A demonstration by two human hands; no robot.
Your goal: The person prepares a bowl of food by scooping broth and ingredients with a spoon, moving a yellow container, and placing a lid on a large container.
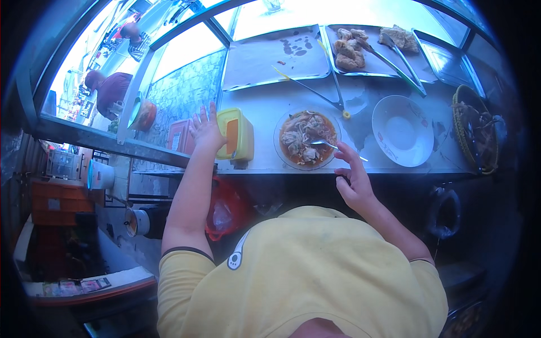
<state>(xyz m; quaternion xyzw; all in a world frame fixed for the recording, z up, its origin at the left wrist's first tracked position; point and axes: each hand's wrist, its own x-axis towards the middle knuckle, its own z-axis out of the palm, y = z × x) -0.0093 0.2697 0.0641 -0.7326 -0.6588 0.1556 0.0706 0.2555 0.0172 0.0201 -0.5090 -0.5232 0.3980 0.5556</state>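
My left hand (208, 133) is stretched out with its fingers apart. It is between a pink plastic lid or box (179, 134) and a yellow plastic tub (245, 135) with orange contents; whether it touches either I cannot tell. My right hand (357, 181) is half curled, thumb and index finger apart. The index fingertip is at the handle of a metal spoon (323, 142), touching or just above it. The spoon leans in a clear bowl (277, 145) of noodle-like food in reddish broth (306, 135). A white floral bowl (401, 131) stands to the right.
Metal tongs (317, 95) lie across a paper-lined tray (262, 63). More tongs (395, 63) rest on a tray of fried food (351, 50). A woven basket (456, 122) is at far right. A glass-case frame (114, 139) borders the left. Two people are beyond it.
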